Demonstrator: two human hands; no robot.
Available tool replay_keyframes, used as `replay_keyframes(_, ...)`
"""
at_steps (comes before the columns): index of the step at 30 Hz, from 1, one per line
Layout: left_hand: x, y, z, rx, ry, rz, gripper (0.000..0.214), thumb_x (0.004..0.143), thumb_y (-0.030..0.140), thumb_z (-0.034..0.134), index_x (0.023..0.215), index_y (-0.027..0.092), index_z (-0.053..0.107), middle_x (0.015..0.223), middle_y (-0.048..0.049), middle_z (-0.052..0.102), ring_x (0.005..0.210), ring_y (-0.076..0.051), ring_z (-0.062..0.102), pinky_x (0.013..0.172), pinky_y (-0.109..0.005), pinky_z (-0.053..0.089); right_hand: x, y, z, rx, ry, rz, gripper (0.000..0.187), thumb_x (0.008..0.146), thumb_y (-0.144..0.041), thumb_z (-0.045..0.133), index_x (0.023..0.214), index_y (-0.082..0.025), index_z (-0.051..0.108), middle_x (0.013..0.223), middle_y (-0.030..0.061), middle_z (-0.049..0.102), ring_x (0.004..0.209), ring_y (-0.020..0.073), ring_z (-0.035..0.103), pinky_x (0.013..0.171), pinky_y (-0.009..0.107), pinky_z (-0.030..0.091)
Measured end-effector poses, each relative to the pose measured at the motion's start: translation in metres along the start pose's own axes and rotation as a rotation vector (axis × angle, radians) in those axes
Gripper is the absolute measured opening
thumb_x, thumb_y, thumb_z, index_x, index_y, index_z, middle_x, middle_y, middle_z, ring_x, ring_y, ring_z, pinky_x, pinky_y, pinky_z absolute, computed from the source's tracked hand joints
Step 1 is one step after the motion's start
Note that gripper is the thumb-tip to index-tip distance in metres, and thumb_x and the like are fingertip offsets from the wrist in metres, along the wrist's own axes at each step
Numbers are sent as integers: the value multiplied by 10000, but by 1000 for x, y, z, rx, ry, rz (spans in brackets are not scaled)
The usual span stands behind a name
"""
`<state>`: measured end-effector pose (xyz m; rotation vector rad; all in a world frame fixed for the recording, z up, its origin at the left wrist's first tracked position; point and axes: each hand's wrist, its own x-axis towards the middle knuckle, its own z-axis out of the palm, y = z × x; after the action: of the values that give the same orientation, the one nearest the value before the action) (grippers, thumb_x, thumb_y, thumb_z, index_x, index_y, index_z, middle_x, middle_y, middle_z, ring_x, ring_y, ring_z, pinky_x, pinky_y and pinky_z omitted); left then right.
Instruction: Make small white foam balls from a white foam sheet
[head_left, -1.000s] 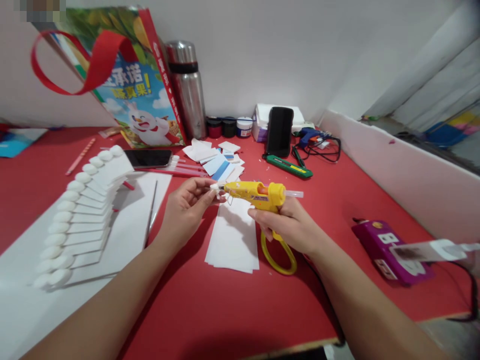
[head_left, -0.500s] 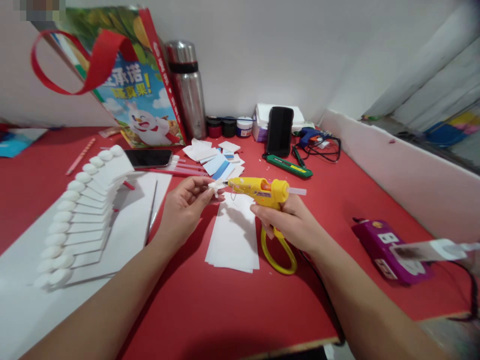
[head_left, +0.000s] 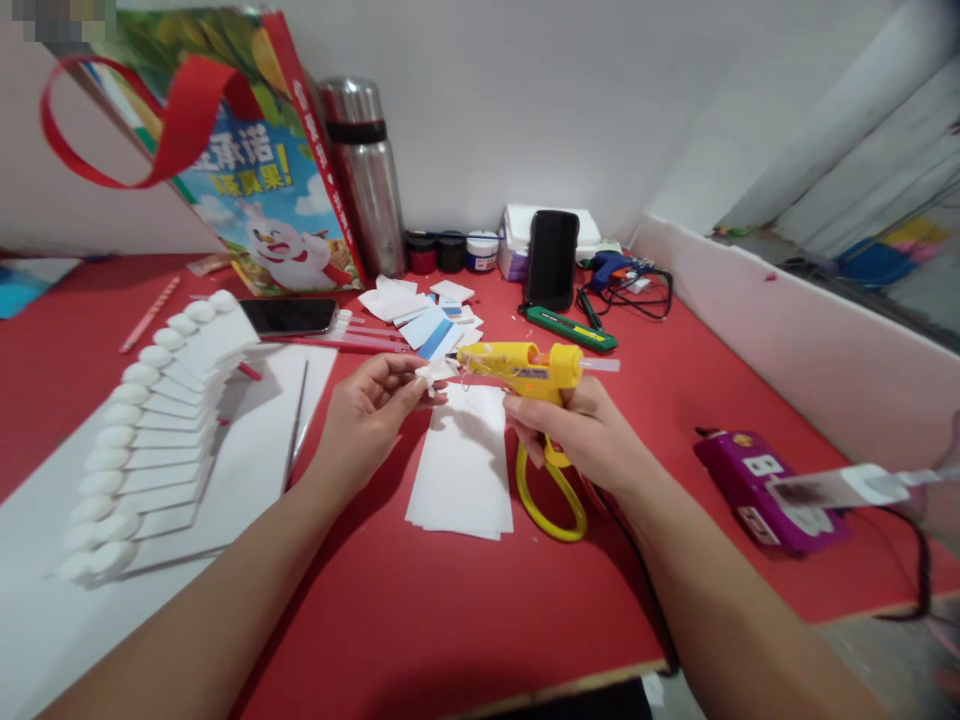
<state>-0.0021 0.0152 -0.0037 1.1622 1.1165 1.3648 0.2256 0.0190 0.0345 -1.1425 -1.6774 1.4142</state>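
My left hand (head_left: 371,410) pinches a small white folded paper piece (head_left: 433,373) above the red table (head_left: 465,620). My right hand (head_left: 581,435) grips a yellow hot glue gun (head_left: 529,368), whose nozzle sits just right of the paper piece. A clear glue stick pokes out of the gun's back. Under both hands lies a stack of white paper strips (head_left: 463,472). A yellow scissor handle (head_left: 551,495) lies below my right hand.
To the left, a fan of white strips with round tips (head_left: 150,430) sits on white sheets. A phone (head_left: 289,317), a gift bag (head_left: 240,160), a steel flask (head_left: 367,180), paint pots, a standing phone (head_left: 551,260), a green cutter (head_left: 574,330) and a purple power strip (head_left: 772,490) are around.
The glue gun has shifted slightly right and up, so its nozzle has drawn back a little from the paper piece. My left hand keeps its pinch. The view has shifted a little.
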Motion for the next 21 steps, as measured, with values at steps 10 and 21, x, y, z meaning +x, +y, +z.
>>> replay_keyframes(10, -4, 3, 3, 29, -19, -15, 256, 841, 319, 751, 1012, 162, 641, 873, -37, 731, 822, -190, 750, 866, -357, 599, -28, 18, -57, -541, 540, 188, 434, 830, -490, 623, 537, -201, 483, 475, -21, 439, 480, 122, 421, 489, 276, 286)
replay_keyframes(21, -8, 0, 3, -21, -106, -22, 234, 874, 308, 727, 1037, 161, 647, 902, -41, 726, 866, -202, 757, 893, -364, 601, -22, 34, -81, -1015, 516, 418, 535, 839, -620, 573, 506, -227, 430, 526, 45, 513, 525, 172, 495, 551, 312, 331)
